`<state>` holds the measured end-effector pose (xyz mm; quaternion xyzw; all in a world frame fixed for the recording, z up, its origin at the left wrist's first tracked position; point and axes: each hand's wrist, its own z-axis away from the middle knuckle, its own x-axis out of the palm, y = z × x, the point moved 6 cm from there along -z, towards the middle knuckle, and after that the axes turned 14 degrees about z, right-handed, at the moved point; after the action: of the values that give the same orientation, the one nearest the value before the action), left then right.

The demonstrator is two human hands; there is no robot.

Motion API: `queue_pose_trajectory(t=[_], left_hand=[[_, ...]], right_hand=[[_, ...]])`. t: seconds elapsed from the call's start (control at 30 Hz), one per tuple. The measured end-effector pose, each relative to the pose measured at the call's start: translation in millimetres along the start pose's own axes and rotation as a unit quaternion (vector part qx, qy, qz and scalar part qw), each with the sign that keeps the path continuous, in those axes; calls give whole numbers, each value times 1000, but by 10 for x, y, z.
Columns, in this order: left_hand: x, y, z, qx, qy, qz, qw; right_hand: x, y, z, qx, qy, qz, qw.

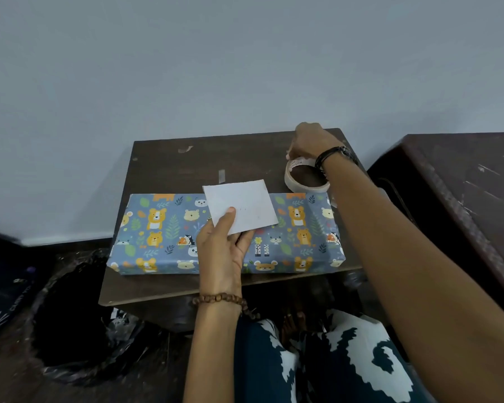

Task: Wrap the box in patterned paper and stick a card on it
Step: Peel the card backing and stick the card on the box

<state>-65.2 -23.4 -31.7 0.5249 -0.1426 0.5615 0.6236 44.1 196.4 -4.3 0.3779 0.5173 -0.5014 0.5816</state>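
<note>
Box: the box [163, 237] is already in its animal-print paper, lying flat on the bench [169, 164], long axis running left to right, near the front edge.
Card: the white card [242, 205] is held just above the middle of the box top, tilted, its far corner reaching past the box's back edge.
Left hand: the left hand [220, 251] comes up from the near side, thumb on top of the card's lower-left corner and fingers [245, 239] underneath, pinching it.
Right hand: the right hand [312, 144] reaches out to the far right corner of the bench, fingers curled down onto the tape roll [306, 177]; whether they pinch the loose end I cannot tell, the back of the hand hides them.
Key relation: the tape sits just behind the box's right end, up and to the right of the card; the right hand is on it, so a strip would travel leftward and toward the person to reach the card.
Stage: wrapping looks done; sticking the card is the step in hand, by my reading.
Room: bare bench lies behind the box on the left, with an old tape scrap [221, 175] on it; the bench's right edge is close beside the roll, so a careless pull could drag it off.
Beside: a black-lined bin [70, 315] stands on the floor at the left.
</note>
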Motion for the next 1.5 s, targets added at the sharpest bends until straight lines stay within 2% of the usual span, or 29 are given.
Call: queue_pose_trajectory(t=[0.33, 0.5, 0.63, 0.77, 0.83, 0.9, 0.97, 1.03, 1.13, 1.2, 1.27, 1.37, 1.43, 1.5], left_hand=[[9, -8, -9, 0, -14, 1, 1000], [12, -12, -13, 4, -15, -1, 1000], [11, -9, -6, 5, -10, 0, 1000], [0, -11, -10, 3, 3, 0, 1000], [-3, -15, -18, 2, 4, -7, 1000], [-12, -17, -24, 1, 5, -14, 1000], [-20, -15, -20, 3, 10, -18, 1000], [-25, -17, -16, 5, 13, -24, 1000], [-16, -16, -15, 12, -5, -39, 999], [13, 16, -12, 43, -48, -65, 996], [72, 110, 34, 124, -120, -128, 977], [178, 241, 154, 258, -208, -270, 904], [168, 250, 146, 275, -224, -295, 887], [142, 226, 125, 262, -237, -295, 888]], right_hand=[[131, -8, -145, -58, 14, -22, 998], [144, 32, -98, -55, 101, -20, 993], [149, -62, -16, -98, 194, 50, 975], [113, -122, 45, -130, 245, 74, 958], [42, -76, 65, -99, 246, 6, 964], [-30, -1, 106, -58, 228, -142, 961], [-96, 52, 225, -45, 224, -297, 927], [-118, 65, 431, -44, 212, -403, 889], [-28, 40, 806, -26, 191, -480, 856], [60, 8, 1090, -16, 189, -524, 830], [141, -10, 1361, -9, 196, -567, 800], [246, -5, 1629, 6, 190, -615, 765], [298, -5, 1693, 11, 173, -642, 747], [331, -26, 1711, 11, 141, -685, 715]])
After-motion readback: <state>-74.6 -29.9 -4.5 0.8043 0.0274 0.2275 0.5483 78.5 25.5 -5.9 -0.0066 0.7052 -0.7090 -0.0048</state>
